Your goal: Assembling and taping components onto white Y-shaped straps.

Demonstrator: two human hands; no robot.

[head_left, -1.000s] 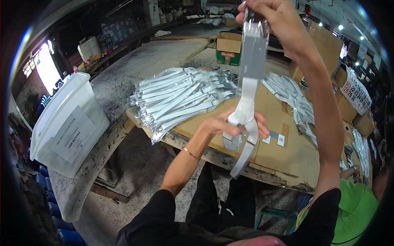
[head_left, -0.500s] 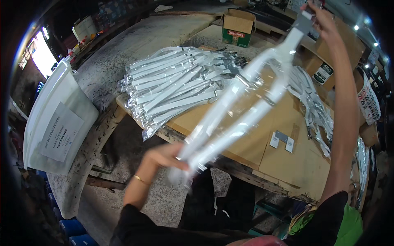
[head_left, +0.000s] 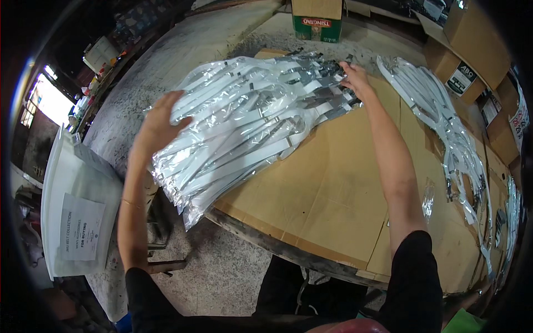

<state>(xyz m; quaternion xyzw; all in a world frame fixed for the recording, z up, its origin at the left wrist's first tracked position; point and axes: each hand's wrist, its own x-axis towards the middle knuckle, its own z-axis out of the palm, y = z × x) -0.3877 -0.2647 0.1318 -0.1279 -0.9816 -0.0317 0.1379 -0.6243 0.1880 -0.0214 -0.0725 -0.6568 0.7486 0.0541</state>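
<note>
A broad heap of white belts in clear plastic sleeves lies on the cardboard-covered table, with dark grey ends gathered at its right. My left hand is over the heap's left end, fingers spread and holding nothing. At the heap's far right corner my right hand has its fingertips among the dark ends, fingers apart. Whether those fingertips touch a sleeve is hard to make out. To the right lies a second bunch of white belts, seemingly loose.
Flat cardboard covers the near tabletop. A white plastic bin with a paper sign stands at the left. A green and brown carton sits at the back, and brown boxes stand at the far right. More sleeved strips lie at the right edge.
The sleeved belt stretched between my hands is now down on the heap, out of my grasp. My left hand has moved away from me to the heap; my right hand has come down and left.
</note>
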